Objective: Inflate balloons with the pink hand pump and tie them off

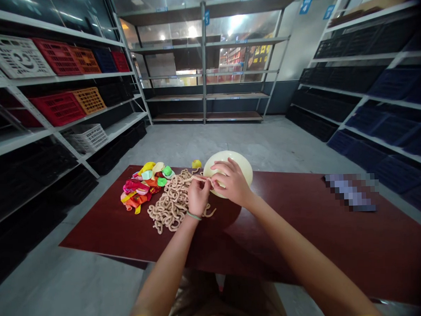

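Observation:
A pale yellow inflated balloon (243, 168) rests at the far edge of the table, partly covered by my right hand (232, 182). The fingers of that hand curl in at the balloon's near-left side, where its neck appears to be. My left hand (198, 195), with a band on its wrist, pinches a thin pale strand that runs toward the right fingertips. Whether the strand is the balloon's neck or a cord, I cannot tell. Just left of my left hand lies a heap of beige curly cords (169, 203). Limp, colourful balloons (139, 190) are piled beyond it.
The dark red table (282, 238) carries a blurred-out object (351, 192) at right. A small yellow round thing (196, 164) sits by the back edge. Shelves with plastic crates (58, 108) stand left, dark bins (378, 120) right, and a metal rack (205, 84) behind.

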Motion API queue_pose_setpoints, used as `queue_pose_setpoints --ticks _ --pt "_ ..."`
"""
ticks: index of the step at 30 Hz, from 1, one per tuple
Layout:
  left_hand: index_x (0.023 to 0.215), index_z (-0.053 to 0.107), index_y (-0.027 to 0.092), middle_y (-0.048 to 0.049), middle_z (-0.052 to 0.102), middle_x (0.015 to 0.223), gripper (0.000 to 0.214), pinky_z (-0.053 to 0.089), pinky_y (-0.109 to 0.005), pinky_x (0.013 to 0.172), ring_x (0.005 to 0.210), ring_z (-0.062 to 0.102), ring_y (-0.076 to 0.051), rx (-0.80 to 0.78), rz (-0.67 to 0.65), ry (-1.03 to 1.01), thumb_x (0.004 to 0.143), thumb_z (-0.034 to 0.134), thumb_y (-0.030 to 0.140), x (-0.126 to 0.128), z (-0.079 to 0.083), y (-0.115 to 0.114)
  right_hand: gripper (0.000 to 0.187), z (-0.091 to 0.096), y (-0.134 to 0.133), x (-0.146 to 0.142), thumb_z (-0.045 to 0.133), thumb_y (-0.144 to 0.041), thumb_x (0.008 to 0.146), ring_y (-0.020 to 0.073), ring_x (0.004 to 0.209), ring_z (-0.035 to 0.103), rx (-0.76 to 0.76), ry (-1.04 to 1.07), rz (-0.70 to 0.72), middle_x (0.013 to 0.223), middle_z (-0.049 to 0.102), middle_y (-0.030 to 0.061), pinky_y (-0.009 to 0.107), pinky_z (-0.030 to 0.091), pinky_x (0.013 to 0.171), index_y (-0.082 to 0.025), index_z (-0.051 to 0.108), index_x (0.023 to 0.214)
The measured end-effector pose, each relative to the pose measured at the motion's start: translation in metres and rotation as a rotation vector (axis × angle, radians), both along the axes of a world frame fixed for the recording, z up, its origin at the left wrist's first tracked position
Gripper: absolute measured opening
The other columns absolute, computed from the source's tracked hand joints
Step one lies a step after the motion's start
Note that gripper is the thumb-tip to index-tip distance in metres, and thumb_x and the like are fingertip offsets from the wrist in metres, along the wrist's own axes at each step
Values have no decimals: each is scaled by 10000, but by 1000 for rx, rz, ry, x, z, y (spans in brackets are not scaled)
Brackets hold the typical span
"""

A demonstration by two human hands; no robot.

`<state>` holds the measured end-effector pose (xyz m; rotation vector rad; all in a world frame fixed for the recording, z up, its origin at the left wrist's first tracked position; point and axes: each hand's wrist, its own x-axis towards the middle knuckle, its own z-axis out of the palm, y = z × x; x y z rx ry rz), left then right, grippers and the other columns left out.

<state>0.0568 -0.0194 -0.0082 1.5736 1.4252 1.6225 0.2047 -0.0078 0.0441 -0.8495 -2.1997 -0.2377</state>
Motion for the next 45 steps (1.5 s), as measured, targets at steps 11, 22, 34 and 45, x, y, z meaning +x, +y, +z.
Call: queue_pose_setpoints --ticks 11,22,34,45 --pt "898 615 184 -81 671 909 200 521 -329 835 887 644 -183 163 -50 120 916 506 350 -2 -33 4 162 -44 -8 0 507 -261 933 235 1328 445 -32 246 -47 1231 609 66 519 212 1186 -224 664 921" --pt "901 636 181 -52 675 854 74 522 -308 757 825 644 -152 430 -175 263 902 573 220 -8 -38 4 111 -46 -15 9 587 -278 903 228 1333 443 -161 387 13 1216 604 47 520 174 1187 -228 670 849" --pt "904 678 176 -51 685 889 148 519 -307 817 870 652 -160 215 -131 -21 892 595 299 -1 -38 3 131 -49 -16 9 472 -203 934 216 1304 472 -76 405 -51 1138 596 52 514 264 1171 -216 593 886" --pt "873 583 167 -22 624 723 182 482 -264 635 652 610 -141 40 -105 -40 915 543 340 3 -28 0 99 -58 -13 12 435 -182 940 247 1354 397 -54 457 -117 1149 519 93 510 408 1103 -213 528 921"
